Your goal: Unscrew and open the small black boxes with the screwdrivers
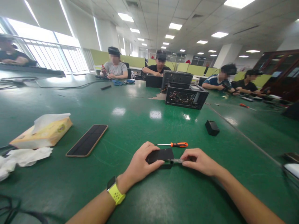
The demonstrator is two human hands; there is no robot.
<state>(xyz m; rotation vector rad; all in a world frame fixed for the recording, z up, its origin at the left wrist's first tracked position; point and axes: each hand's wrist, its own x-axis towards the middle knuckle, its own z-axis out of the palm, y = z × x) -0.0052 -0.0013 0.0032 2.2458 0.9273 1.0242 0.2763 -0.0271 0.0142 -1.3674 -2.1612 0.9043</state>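
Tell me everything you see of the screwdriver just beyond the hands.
The screwdriver has an orange and black handle, apparently plastic, and a thin, straight shaft that looks metal. It lies on the green table, handle to the right, shaft pointing toward the left hand. Neither hand holds it.

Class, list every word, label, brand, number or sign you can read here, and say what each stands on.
No readable text anywhere in the picture.
Tissue pack: printed, but too blurred to read.
Black case in the left hand: nothing legible.
Screwdriver: any marking is too small to read.
Phone and watch: nothing legible.
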